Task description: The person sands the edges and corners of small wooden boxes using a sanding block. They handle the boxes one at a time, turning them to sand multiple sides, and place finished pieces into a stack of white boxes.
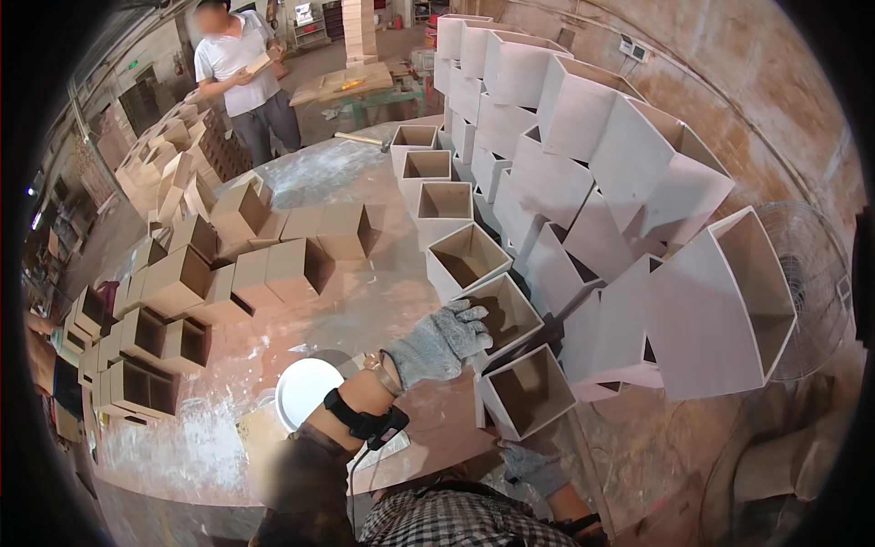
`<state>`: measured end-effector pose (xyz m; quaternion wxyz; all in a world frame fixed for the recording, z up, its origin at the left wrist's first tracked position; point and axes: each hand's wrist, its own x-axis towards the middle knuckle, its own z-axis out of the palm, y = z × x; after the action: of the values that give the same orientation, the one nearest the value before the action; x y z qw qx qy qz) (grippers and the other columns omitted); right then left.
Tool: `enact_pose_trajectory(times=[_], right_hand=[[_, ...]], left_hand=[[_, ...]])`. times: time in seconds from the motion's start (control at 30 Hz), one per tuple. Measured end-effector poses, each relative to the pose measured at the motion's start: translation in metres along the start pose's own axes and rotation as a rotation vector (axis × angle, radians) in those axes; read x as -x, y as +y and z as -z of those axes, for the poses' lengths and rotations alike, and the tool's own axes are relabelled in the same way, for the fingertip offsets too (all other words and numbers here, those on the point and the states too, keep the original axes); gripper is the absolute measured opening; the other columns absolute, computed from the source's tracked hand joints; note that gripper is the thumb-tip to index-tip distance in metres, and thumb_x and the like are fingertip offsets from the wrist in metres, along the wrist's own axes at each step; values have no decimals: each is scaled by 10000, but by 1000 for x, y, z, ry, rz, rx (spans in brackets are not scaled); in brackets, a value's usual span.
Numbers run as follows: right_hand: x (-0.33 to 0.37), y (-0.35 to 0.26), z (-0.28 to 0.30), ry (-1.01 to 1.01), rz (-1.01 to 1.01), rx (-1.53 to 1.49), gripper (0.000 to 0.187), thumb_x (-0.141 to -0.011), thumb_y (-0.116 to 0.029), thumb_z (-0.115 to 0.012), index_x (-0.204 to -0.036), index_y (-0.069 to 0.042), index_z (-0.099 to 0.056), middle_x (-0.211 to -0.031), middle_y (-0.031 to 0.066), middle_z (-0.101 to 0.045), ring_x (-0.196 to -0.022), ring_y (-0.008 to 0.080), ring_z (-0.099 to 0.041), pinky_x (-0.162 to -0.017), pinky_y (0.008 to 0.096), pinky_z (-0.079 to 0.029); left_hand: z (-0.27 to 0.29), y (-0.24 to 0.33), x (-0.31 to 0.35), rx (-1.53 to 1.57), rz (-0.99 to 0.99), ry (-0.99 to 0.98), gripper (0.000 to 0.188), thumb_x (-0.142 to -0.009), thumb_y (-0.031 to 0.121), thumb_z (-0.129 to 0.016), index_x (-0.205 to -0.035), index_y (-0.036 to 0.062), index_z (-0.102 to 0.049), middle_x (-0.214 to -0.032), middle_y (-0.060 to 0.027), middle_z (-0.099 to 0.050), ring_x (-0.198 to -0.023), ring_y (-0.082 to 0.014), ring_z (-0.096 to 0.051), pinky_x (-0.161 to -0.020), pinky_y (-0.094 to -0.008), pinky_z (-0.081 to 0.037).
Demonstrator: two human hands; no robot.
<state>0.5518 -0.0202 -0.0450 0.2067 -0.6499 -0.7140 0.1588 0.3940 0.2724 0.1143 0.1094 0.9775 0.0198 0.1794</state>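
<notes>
My left hand [442, 342], in a grey work glove, reaches over the table to an open white-sided box [521, 308] with a brown inside. Its fingers are bent over that box's near left wall; the thumb is hidden. Another such box [529, 390] stands nearest me, tilted, its opening facing up. Low beside this nearest box is my right hand [536, 467], also gloved, with its fingers stretched toward the box's lower edge; I cannot tell whether they touch it. More open white boxes [445, 201] run in a row away from me.
White boxes [583, 109] are stacked high on the right, before a fan [793, 283]. Bare brown boxes [178, 278] crowd the table's left side. A round white lid or dish [308, 390] lies near my left forearm. A hammer [361, 139] lies at the far edge; a person [244, 73] stands beyond.
</notes>
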Motion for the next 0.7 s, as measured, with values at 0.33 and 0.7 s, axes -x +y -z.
enact_pose_trajectory(times=[0.33,0.7], right_hand=[[-14,-20,23,-205,-149,-210,339,-895,-221,-538,-1181,-45,-583,-1181,104,-628,-1020,224,-616,-866,342,-491],[-5,-2,-21,-211,-448,-902,367,-905,-191,-503,-1212,5,-550,-1207,119,-611,-1042,215,-604,-928,322,-468]], left_hand=[[-18,10,-19,-175,-26,12,268,-606,213,-630,-857,124,-607,-813,-74,-570,-854,-270,-570,-831,-403,-452],[-5,19,-11,-133,48,6,372,-622,206,-659,-981,116,-629,-940,-96,-617,-1012,-298,-578,-941,-417,-431]])
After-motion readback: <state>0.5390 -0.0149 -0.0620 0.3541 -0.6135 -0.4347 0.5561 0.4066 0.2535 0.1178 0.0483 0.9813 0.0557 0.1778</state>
